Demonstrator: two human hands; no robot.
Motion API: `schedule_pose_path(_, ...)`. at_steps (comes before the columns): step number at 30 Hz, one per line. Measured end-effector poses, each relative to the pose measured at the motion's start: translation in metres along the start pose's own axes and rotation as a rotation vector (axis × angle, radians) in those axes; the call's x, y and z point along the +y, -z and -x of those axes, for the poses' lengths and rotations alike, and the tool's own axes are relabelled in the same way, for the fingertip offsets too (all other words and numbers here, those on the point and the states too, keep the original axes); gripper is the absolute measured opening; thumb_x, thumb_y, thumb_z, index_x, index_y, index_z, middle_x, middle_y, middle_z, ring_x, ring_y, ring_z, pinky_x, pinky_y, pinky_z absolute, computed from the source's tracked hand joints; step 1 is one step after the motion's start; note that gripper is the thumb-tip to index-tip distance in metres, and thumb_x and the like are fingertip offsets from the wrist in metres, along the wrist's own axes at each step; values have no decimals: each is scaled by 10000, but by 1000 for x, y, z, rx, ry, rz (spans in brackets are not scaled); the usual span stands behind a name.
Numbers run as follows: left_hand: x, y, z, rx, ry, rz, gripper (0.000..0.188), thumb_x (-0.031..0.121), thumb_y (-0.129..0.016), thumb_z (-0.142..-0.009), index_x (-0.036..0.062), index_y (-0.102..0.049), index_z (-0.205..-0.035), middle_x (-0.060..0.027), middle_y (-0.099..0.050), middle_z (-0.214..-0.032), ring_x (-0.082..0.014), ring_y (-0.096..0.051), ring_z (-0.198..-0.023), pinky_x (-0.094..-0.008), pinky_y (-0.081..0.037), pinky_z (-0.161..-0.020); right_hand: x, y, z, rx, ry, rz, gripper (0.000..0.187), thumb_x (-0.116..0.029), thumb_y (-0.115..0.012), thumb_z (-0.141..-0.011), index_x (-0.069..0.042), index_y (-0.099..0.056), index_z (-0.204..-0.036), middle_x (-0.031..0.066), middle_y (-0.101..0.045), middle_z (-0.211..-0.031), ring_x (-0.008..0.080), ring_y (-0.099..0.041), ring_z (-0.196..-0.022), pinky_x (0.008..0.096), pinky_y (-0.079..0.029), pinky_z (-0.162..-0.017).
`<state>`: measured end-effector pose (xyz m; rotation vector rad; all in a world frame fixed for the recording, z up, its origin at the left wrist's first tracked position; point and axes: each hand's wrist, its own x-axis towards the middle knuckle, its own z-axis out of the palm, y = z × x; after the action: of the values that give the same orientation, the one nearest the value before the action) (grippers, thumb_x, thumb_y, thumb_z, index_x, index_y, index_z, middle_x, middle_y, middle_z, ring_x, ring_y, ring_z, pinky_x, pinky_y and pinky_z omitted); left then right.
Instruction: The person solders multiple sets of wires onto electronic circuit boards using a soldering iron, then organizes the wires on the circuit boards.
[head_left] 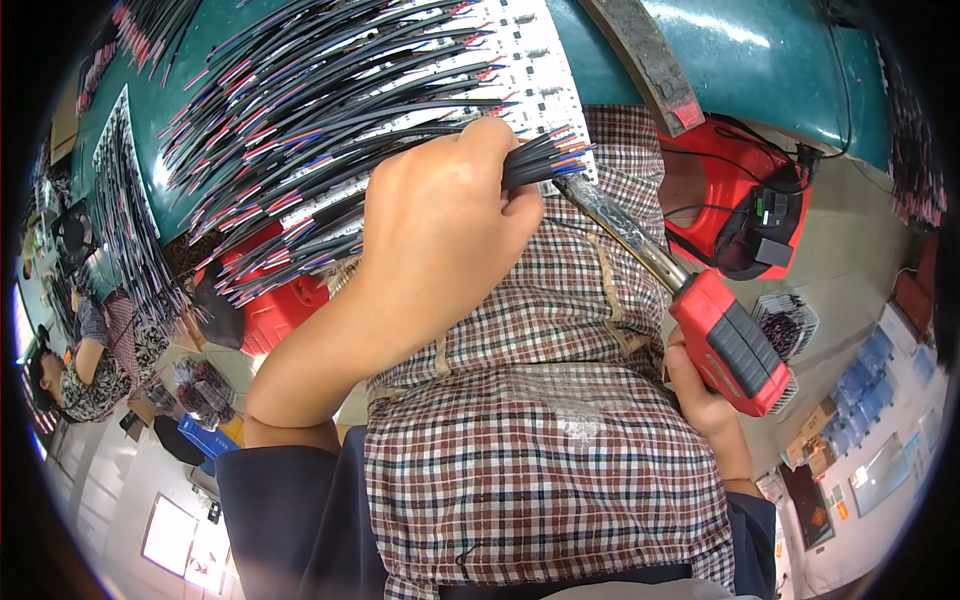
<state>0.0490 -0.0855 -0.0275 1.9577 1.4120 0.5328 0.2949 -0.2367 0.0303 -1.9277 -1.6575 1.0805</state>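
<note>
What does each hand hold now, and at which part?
The left hand grips a bundle of black wires near its stripped coloured ends. The right hand holds a soldering iron by its red handle.

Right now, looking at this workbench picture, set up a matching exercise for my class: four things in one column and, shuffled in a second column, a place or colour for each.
Things:
1. bundle of wires
2. soldering iron
3. table
4. apron

Descriptions:
A. dark green
B. checked, brown and white
C. gripped in the left hand
D. red handle, held in the right hand

Pairs: 1-C, 2-D, 3-A, 4-B
</note>
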Motion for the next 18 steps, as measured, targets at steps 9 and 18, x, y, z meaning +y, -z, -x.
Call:
schedule_pose_path(9, -2, 2, -2, -23, -33, 19, 179, 116, -734, -769, -4, -606, -805, -156, -636, -625, -343, -648, -574, -434, -522, -546, 0, 5, 1, 9, -12, -10, 250, -45, -777, -773, -7, -706, -1010, 133, -705, -889, 287, -704, -748, 359, -549, -665)
schedule_pose_path(18, 1, 31, -3, -180, -34, 1, 152, 55, -688, -863, 5, -630, -995, -192, -660, -815, -385, -639, -722, -410, -518, -655, -19, -2, -6, 171, -196, -296, 172, -167, -609, -969, 0, -573, -952, 19, -519, -693, 76, -447, -516, 235, -394, -508)
